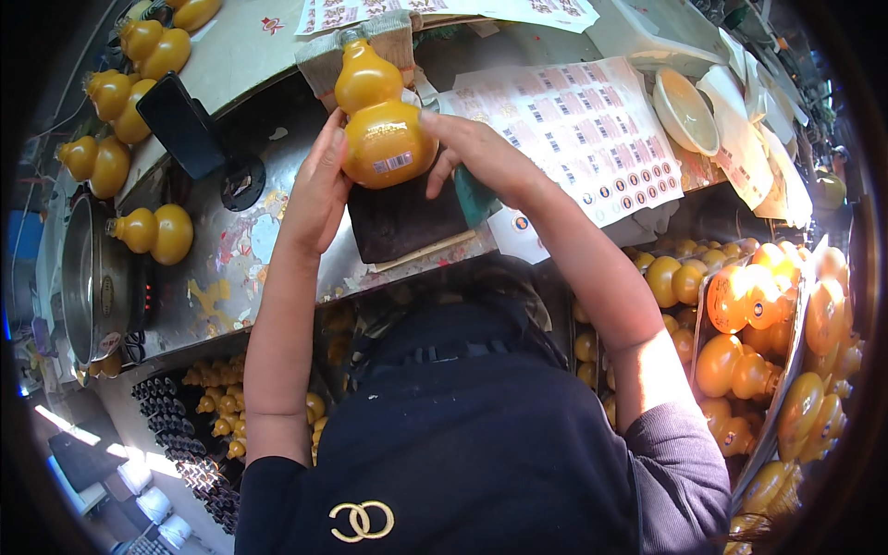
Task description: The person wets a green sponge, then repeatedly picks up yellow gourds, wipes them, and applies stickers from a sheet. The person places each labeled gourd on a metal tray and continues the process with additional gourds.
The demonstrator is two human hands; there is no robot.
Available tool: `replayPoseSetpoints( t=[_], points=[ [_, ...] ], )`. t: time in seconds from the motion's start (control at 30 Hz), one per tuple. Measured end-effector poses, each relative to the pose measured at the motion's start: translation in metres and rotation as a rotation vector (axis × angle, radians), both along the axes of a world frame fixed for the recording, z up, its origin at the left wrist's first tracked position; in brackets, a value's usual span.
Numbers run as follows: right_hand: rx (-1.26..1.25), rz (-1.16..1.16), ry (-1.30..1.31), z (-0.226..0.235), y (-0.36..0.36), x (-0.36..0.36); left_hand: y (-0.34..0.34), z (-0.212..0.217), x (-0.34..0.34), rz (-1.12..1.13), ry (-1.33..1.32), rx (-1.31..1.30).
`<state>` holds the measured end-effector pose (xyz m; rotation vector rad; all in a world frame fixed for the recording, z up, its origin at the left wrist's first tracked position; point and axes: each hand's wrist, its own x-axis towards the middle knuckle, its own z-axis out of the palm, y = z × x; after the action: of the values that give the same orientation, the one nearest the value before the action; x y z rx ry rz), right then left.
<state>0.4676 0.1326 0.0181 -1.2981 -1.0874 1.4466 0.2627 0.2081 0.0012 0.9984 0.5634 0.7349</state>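
left hand (319,190): flat against the gourd bottle's left flank, fingers straight, bracing it.
right hand (481,153): fingertips pressed on the bottle's right upper bulb, thumb below; palm off the surface.
grip: both hands clamp one yellow gourd bottle (379,116) between them, held above the tabletop (231,259).
bottle axis: long axis runs away from the person, neck far, fat bulb near; small barcode sticker (393,163) sits on the near face of the bulb, between the two hands.
nearer hand: the two hands are about level on the bulb; the right fingertips lie closer to the sticker.
under the grip: dark pad (407,222), touching nothing I can tell.
right of grip: sheet of stickers (583,129), white bowl (686,109) beyond it.
left of grip: black phone (185,125), loose yellow bottles (153,233), steel pot (88,277).
lower right: crates of more bottles (758,324).
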Motion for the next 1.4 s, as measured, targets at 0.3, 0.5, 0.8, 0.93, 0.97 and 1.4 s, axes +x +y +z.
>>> replayPoseSetpoints(
  t=[0.3, 0.5, 0.8, 0.93, 0.97, 1.4],
  points=[
    [-0.056, 0.106, -0.154, 0.012, 0.011, -0.004, -0.012, 0.000, 0.022, 0.183, 0.128, 0.214],
    [-0.348, -0.015, 0.146, 0.009, 0.008, 0.004, -0.012, -0.002, 0.018, 0.175, 0.133, 0.179],
    [0.356, -0.119, -0.267, 0.050, -0.004, -0.002, -0.020, -0.002, 0.031, 0.328, 0.225, 0.377],
    [0.387, -0.011, -0.613, 0.035, 0.026, 0.006, -0.018, -0.010, 0.034, 0.364, 0.231, 0.443],
    [0.419, -0.034, -0.718, 0.036, 0.032, 0.008, -0.016, -0.011, 0.033, 0.356, 0.228, 0.449],
    [1.145, -0.122, -1.137, 0.005, -0.037, -0.027, -0.016, 0.000, 0.026, 0.219, 0.201, 0.341]
  ],
)
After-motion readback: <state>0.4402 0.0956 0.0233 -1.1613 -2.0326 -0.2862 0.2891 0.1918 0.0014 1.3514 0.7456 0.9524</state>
